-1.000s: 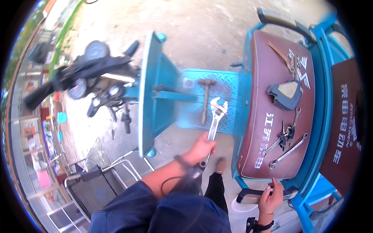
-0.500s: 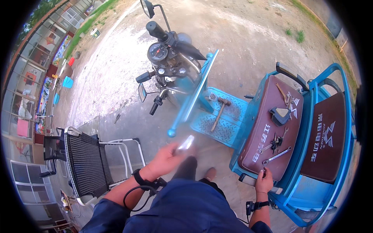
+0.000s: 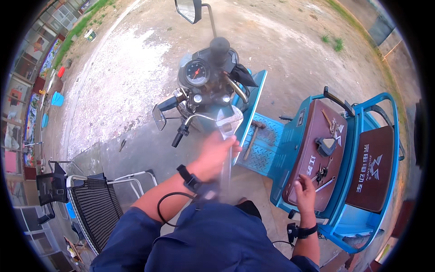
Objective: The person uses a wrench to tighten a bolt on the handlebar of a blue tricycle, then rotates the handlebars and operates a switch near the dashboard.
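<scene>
My left hand [image 3: 213, 156] is closed round a silver adjustable wrench [image 3: 230, 122], its head up and its handle hanging below my fist. Motion smears both. The wrench's head appears in front of the handlebar area of a blue three-wheeler [image 3: 199, 97]; I cannot tell whether they touch. Over the near edge of the maroon seat [image 3: 301, 156], my right hand [image 3: 305, 196] is loosely curled with thumb and fingers apart and no tool visible in it. Close to its fingers lie a silver spanner [image 3: 326, 184] and small dark metal parts [image 3: 321, 174].
A hammer [image 3: 253, 138] lies on the blue tread-plate footboard [image 3: 265, 156]. Farther along the seat are a rusty plier-like tool [image 3: 327, 119] and a dark block-shaped part [image 3: 325, 146]. A black woven chair [image 3: 95, 204] stands at left. Mirrors [image 3: 189, 10] stick out from the handlebar.
My left hand has lifted the wrench up and to the right, nearer the handlebar. My right hand has risen slightly from the seat edge. The view has shifted, bringing the handlebar closer.
</scene>
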A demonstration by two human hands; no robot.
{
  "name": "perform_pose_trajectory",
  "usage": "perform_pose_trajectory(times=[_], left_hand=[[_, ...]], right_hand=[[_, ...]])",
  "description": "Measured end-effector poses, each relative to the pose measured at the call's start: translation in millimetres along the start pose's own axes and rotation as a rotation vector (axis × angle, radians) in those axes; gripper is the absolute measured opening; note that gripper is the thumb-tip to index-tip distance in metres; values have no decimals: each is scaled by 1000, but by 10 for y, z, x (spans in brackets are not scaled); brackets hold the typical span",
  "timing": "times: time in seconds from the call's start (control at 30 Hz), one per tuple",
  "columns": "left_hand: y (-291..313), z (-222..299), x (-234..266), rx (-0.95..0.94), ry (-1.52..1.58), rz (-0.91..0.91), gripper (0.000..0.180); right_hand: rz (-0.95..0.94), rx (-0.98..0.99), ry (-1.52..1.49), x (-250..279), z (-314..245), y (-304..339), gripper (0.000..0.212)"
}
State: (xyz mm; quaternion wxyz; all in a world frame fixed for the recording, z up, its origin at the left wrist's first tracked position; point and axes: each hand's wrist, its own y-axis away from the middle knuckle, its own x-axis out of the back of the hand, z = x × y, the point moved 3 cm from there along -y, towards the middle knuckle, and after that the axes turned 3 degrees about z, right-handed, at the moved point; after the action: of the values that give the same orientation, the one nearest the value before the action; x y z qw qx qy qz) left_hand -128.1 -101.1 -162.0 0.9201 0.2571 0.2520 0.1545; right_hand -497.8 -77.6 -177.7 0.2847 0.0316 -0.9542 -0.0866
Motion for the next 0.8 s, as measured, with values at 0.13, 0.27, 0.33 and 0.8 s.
perform_pose_trajectory(times=[0.13, 0.27, 0.33, 0.8], left_hand=[[-333, -88, -354, 121, 266, 111, 22], [-591, -155, -427, 137, 363, 88, 22], [-713, -178, -445, 152, 387, 53, 24], [-1035, -351, -700, 163, 499, 35, 33]], right_hand=[[-503, 10, -339, -958, -809, -99, 42], [-578, -312, -462, -1312, -1067, -287, 36], [-593, -300, -399, -1258, -1018, -540, 35], [-727, -78, -1, -708, -963, -1824, 31]])
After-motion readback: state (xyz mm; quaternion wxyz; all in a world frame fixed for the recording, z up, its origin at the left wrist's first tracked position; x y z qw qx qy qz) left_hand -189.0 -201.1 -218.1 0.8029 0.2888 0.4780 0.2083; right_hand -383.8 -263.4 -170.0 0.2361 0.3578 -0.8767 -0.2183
